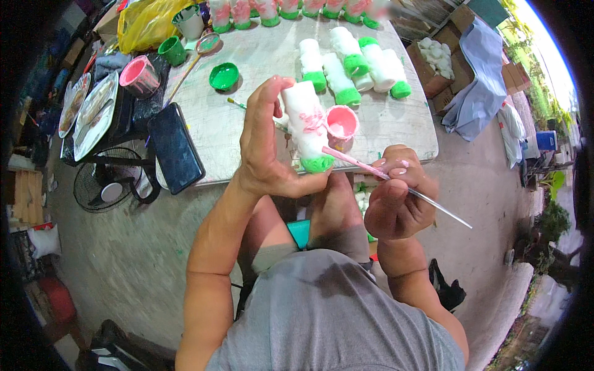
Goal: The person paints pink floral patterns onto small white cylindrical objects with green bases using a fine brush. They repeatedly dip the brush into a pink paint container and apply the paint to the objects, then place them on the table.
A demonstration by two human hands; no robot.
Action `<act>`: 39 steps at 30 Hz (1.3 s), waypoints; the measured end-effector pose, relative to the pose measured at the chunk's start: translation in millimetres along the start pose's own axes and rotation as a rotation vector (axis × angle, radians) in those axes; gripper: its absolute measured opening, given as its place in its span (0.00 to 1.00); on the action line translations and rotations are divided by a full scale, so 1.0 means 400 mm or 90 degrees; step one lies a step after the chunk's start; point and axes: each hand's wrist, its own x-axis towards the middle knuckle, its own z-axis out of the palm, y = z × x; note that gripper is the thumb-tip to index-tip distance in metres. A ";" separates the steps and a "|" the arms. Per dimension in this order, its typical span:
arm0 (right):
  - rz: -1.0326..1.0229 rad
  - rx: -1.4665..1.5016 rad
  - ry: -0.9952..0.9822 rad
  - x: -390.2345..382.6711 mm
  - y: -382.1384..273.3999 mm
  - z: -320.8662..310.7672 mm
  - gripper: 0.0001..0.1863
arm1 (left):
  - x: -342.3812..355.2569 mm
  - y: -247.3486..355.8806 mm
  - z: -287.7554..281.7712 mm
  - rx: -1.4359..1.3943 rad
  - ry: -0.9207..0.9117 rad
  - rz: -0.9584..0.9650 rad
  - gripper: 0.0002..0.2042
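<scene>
Between the thumb and fingers of my left hand (263, 139) is a white, bumpy cylindrical figure (302, 117), gripped by its top and bottom ends. Its base is painted green, and pink paint covers a raised patch near its middle. My right hand (402, 191) pinches a thin paintbrush (359, 164) with pink on its front half. The brush tip touches or nearly touches the figure just above the green base. Right behind the figure sits a small pink cup (341, 122) of pale pink paint, at the table's near side.
Several white figures with green ends (346, 93) lie at the table's right; pink-painted ones (266, 12) line its far edge. A green paint lid (224, 76), a green cup (172, 51), a pink tub (140, 77) and a black phone (176, 148) are at left. A fan (108, 179) stands below.
</scene>
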 end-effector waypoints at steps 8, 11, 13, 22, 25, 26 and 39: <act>-0.020 -0.022 -0.011 -0.001 0.016 0.012 0.13 | 0.016 0.019 -0.004 0.035 0.019 0.017 0.55; -0.032 0.004 0.022 0.000 0.011 0.032 0.07 | 0.014 0.009 -0.002 0.035 0.028 0.044 0.54; -0.023 0.009 0.020 -0.002 0.011 0.031 0.07 | 0.016 0.012 -0.002 0.033 0.032 0.045 0.54; 0.012 -0.033 0.025 -0.001 0.015 0.038 0.15 | 0.022 0.022 -0.003 0.053 0.030 0.033 0.54; 0.013 -0.020 0.051 -0.002 0.016 0.040 0.15 | 0.024 0.025 -0.003 0.052 0.024 0.024 0.53; 0.013 -0.017 0.055 0.000 0.014 0.039 0.15 | 0.024 0.026 -0.003 0.053 0.024 0.025 0.53; -0.017 -0.015 0.042 0.005 0.014 0.040 0.12 | 0.025 0.024 -0.002 0.068 0.025 0.036 0.53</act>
